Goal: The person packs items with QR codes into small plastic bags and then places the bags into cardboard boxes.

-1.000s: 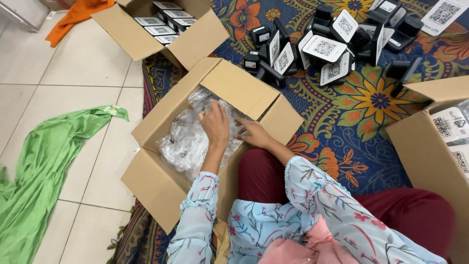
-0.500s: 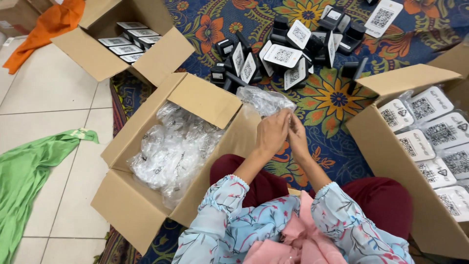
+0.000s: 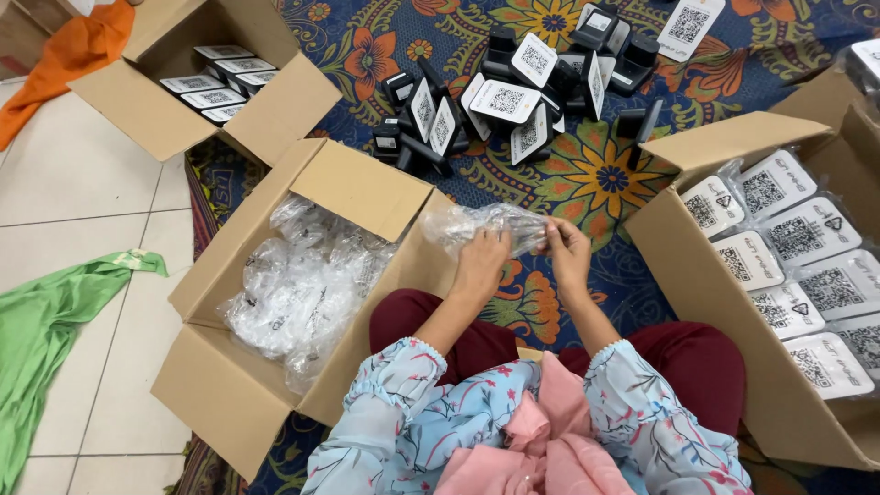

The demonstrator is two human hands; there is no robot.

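**Over the patterned rug, two hands on one clear bag**

Across the floor lies a flowered blue rug, with pale tiles to its left. On the right stands a large open cardboard box packed with white wrapped cards bearing square codes. At the left sits a second open box full of crumpled clear plastic bags, and a third box farther back holds flat white packs. A green cloth lies on the tiles, an orange cloth at the top left. Black stands with white code cards are heaped on the rug ahead. Between the boxes, above the person's lap, a clear plastic bag is held up. The left hand is closed on its near edge; the right hand pinches its right end.
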